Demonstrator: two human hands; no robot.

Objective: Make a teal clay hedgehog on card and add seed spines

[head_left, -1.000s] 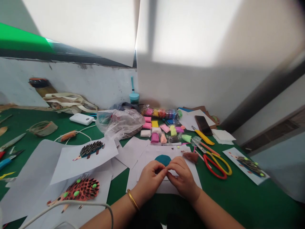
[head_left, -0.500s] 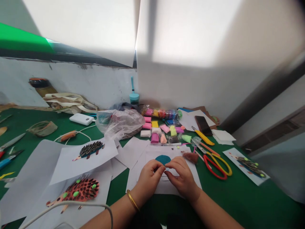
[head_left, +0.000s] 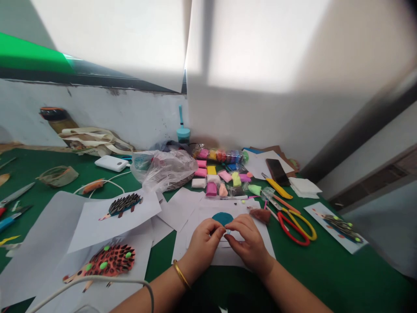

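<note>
My left hand [head_left: 206,240] and my right hand [head_left: 250,241] meet over a white paper sheet [head_left: 182,245], fingertips almost touching. Both are closed in a pinch. Something small and pale shows between the fingertips, too small to name. Just behind the fingers a flat teal shape [head_left: 222,217] lies on the paper, its lower edge hidden by my hands. A brown lump in a clear wrapper [head_left: 261,214] is beside my right hand.
Red-and-yellow-handled scissors [head_left: 295,226] and a yellow cutter [head_left: 278,187] lie to the right. Wrapped clay packets [head_left: 211,188] sit behind the paper. Hedgehog pictures [head_left: 112,260] are at left, with a white cable [head_left: 107,278] crossing in front. A phone [head_left: 277,171] rests at back right.
</note>
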